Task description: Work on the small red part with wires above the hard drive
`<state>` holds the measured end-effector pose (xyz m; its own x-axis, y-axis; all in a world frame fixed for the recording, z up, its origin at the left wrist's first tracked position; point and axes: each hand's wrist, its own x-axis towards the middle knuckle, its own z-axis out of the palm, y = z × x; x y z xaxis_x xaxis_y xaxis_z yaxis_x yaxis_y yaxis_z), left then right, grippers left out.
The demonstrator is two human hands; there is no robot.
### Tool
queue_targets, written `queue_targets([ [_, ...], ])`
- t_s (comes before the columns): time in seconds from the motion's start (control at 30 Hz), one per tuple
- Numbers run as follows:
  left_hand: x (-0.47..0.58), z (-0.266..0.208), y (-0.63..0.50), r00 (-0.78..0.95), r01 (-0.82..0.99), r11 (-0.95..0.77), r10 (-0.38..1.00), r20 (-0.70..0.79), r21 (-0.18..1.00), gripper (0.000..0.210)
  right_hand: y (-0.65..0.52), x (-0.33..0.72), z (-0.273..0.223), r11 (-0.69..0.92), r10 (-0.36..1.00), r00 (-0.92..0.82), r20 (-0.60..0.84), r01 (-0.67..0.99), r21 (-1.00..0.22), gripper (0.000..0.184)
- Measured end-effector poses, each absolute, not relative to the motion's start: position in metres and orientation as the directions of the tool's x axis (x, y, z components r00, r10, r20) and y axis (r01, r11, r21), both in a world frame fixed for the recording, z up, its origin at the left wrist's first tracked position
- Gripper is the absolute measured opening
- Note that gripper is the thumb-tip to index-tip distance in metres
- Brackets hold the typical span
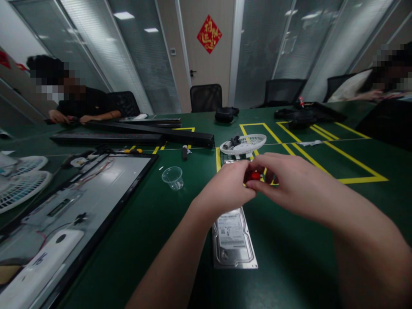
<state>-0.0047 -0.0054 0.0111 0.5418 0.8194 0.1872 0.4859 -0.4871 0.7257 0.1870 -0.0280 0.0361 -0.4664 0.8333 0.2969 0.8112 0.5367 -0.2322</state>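
My left hand (230,182) and my right hand (278,174) meet above the table, their fingertips close together. A small red object (255,175) shows between the curled fingers of my right hand; most of it is hidden, so its kind is unclear. The fingers of my left hand are closed beside it, and what they pinch is out of sight. Below the hands lies a silver hard drive (233,240) with a white label, its far part covered by my left hand. Left of the hands stands a small clear plastic cup (174,178).
A white basket (257,140) holding small dark parts sits beyond my hands. An opened display panel (96,189) fills the left side, near white baskets (24,189). Long black bars (112,138) lie farther back. Two people (86,103) sit across the table, left and right.
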Motion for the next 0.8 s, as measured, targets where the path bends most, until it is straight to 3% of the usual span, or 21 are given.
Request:
queue_targets([
  [0.13,-0.0048,0.0111,-0.0056,0.527,0.464,-0.484,0.824,0.208,0.742,0.030,-0.0274,0.1864,0.0358,0.610,0.785,-0.525,0.329,0.749,-0.260,0.022],
  [0.27,-0.0043,0.0115,-0.0057,0.541,0.456,-0.482,0.817,0.197,0.748,0.029,-0.0250,0.1876,0.0321,0.517,0.839,-0.445,0.312,0.831,-0.204,0.007],
  [0.37,-0.0043,0.0114,-0.0051,0.553,0.477,-0.483,0.814,0.177,0.734,0.022,-0.0251,0.1880,0.0314,0.473,0.861,-0.412,0.299,0.863,-0.175,0.015],
  [0.53,-0.0044,0.0108,-0.0053,0.554,0.467,-0.494,0.810,0.193,0.734,0.028,-0.0276,0.1864,0.0352,0.567,0.816,-0.484,0.318,0.779,-0.270,0.009],
  [0.67,-0.0042,0.0114,-0.0061,0.523,0.488,-0.468,0.833,0.183,0.737,0.028,-0.0271,0.1866,0.0366,0.610,0.789,-0.533,0.307,0.739,-0.286,0.022],
  [0.8,-0.0042,0.0119,-0.0054,0.540,0.463,-0.479,0.820,0.191,0.745,0.032,-0.0257,0.1876,0.0349,0.515,0.848,-0.448,0.284,0.824,-0.236,0.007],
])
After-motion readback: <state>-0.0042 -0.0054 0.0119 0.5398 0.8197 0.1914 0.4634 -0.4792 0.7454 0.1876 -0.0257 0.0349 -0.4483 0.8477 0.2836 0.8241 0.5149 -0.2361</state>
